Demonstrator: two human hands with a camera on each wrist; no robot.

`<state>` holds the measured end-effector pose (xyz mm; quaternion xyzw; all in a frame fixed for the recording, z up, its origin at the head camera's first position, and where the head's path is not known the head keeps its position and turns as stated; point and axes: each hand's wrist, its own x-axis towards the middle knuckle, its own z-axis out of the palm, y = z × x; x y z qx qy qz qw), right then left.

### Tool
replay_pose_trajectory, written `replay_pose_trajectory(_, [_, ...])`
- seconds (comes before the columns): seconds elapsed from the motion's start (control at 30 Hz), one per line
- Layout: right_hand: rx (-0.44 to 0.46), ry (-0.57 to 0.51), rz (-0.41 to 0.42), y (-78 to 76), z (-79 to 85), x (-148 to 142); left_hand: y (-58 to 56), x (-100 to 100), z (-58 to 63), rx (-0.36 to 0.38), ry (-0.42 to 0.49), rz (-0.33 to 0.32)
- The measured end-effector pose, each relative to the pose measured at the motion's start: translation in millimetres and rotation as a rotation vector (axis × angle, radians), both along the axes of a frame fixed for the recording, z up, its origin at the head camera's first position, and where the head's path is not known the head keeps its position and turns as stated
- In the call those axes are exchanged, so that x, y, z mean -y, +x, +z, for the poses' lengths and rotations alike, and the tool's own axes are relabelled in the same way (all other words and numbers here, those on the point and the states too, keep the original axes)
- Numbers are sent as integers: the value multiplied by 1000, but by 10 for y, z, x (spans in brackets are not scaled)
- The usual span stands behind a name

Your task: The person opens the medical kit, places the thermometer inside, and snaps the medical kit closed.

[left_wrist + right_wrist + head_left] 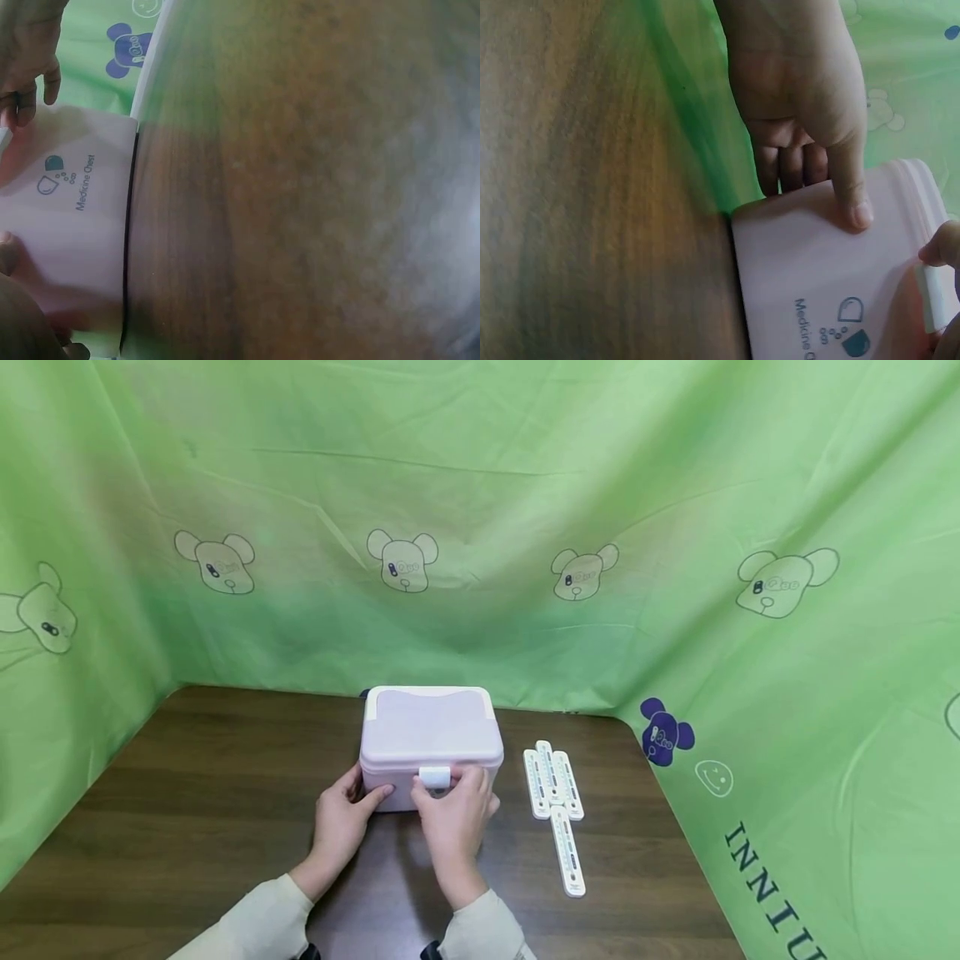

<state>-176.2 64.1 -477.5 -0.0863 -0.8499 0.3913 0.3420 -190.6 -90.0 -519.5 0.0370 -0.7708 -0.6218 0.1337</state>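
A pale pink medicine chest (431, 727) with a closed lid stands on the table, its white latch (435, 777) facing me. My left hand (341, 827) holds the chest's left side, thumb on the front face and fingers along the side wall, as the right wrist view shows. My right hand (453, 827) pinches the latch between thumb and forefinger at its two ends; the other fingers hang by the right front corner. "Medicine Chest" and a capsule picture are printed on the front (67, 180), readable in the left wrist view.
Several white strip thermometers (553, 781) lie to the right of the chest, one (567, 852) set closer to me than the others. Green cloth (480, 635) with bear prints hangs behind and along both sides of the brown wooden table (225, 793).
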Motion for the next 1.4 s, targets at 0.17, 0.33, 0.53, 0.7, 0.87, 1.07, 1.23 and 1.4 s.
replay_pose_trajectory(0.17, [24, 12, 11, 0, 32, -21, -13, 15, 0, -6, -12, -1])
replay_pose_trajectory(0.33, [0, 1, 10, 32, 27, -36, -7, 8, 19, -7, -26, -13])
replay_pose_trajectory(0.53, [-32, -17, 5, 106, -26, -39, 9, -12, 42, -26, -45, -2])
replay_pose_trajectory(0.7, [-37, -59, 15, 155, -42, -54, 15, -10, 35, -24, -52, 11])
replay_pose_trajectory(0.87, [-55, -120, 38, 189, -16, -101, 10, 4, 27, 1, -48, 6])
replay_pose_trajectory(1.07, [-31, -182, 80, 236, 26, -196, 13, -1, 27, 6, -46, 5])
replay_pose_trajectory(1.23, [17, -233, 123, 236, 45, -299, 10, 3, 29, 15, -46, -9])
replay_pose_trajectory(1.4, [38, -255, 189, 228, 18, -378, 9, 12, 46, 19, -46, -13])
